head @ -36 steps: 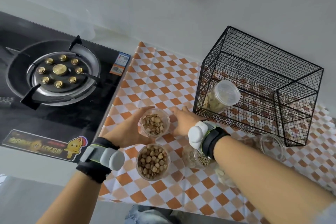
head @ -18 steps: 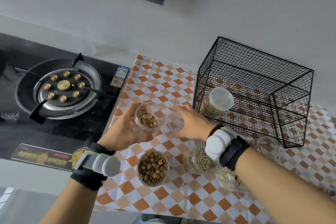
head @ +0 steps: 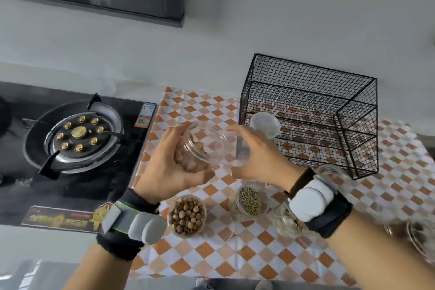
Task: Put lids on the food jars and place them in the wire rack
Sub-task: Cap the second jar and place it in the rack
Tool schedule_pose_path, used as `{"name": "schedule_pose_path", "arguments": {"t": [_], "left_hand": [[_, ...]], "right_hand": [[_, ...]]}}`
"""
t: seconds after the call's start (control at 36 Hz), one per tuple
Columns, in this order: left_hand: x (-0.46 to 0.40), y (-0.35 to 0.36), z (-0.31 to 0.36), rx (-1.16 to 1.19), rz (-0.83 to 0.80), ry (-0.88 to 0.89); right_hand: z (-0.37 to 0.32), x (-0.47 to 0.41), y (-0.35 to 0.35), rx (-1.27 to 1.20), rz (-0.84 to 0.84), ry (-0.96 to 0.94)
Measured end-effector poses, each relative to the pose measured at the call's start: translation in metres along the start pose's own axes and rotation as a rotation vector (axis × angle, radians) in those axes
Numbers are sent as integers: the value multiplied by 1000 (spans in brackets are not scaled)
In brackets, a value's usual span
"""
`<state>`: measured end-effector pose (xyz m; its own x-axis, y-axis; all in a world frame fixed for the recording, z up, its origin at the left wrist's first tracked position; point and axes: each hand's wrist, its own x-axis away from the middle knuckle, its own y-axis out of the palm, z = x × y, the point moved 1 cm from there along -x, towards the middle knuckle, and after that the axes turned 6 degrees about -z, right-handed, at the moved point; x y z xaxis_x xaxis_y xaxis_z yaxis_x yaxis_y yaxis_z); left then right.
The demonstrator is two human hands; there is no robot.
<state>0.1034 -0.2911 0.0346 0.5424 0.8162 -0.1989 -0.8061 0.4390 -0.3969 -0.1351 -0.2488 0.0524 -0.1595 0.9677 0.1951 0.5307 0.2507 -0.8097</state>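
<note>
Plastic jar (head: 200, 148) of nuts, judged light, rigid and slick, is gripped round its wall by left hand (head: 164, 165), while clear lid (head: 235, 150) is pinched by right hand (head: 256, 160) beside its mouth.

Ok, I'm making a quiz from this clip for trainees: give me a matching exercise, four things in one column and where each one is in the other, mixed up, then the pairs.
Things:
1. lidded jar
2. jar of pale nuts
3. jar of brown round nuts
4. clear lid

Places:
A. gripped in the left hand
B. standing open on the checked cloth
C. held by the right hand
D. inside the wire rack

Pairs: 1-D, 2-A, 3-B, 4-C
</note>
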Motion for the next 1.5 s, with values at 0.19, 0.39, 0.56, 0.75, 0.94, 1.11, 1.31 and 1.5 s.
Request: {"name": "schedule_pose_path", "arguments": {"t": [0.19, 0.39, 0.56, 0.75, 0.94, 1.11, 1.31, 1.5], "left_hand": [[2, 25, 39, -9, -73, 8], [3, 59, 66, -40, -120, -17], [-2, 88, 86, -50, -136, -12], [-8, 115, 107, -71, -184, -2], [-15, 140, 120, -156, -249, 1], [-24, 158, 125, -223, -312, 6], [-36, 172, 135, -320, -335, 51], [-44, 181, 142, -342, -360, 72]], "right_hand": [[16, 44, -24, -119, 65, -35], [31, 86, -52, -144, 128, -100], [47, 121, -76, -152, 207, -150], [64, 146, -93, -294, 215, -153], [75, 166, -104, -454, 149, -174], [82, 175, -110, -412, 108, -196], [90, 180, -117, -337, 72, -192], [92, 183, -123, -248, 49, -197]]}}
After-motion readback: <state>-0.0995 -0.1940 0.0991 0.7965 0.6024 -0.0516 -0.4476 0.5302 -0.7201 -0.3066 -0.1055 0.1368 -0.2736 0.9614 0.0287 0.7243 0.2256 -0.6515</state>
